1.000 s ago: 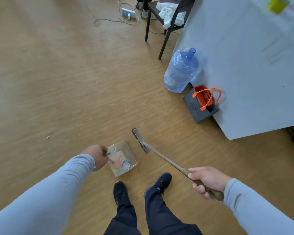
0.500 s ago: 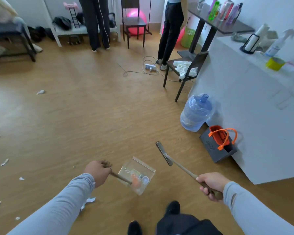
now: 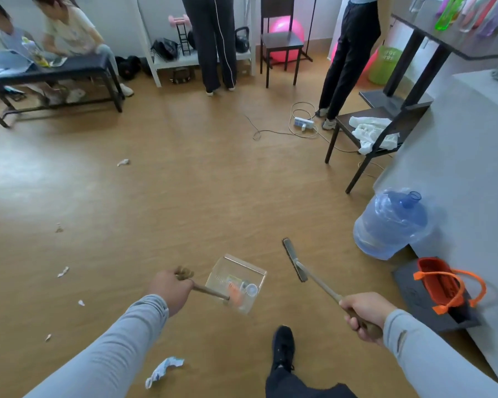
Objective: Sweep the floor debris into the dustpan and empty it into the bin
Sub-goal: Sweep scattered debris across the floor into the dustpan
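Observation:
My left hand grips the wooden handle of a clear plastic dustpan, held off the floor and holding an orange scrap, a white cap and other bits. My right hand is closed on the handle of a small broom, whose flat dark head hangs to the right of the dustpan. Scraps of paper lie on the wooden floor: a crumpled one near my left sleeve, smaller ones to the left and one farther off. A green bin stands far back right.
A blue water jug and an orange bag on a dark box sit against the grey counter on the right. A chair with a white cloth, a power strip with cable, two standing people and a bench with seated people lie ahead.
My view has lifted from the floor at my feet to the room. The dustpan has come up off the floor with its contents, and the broom has risen alongside it.

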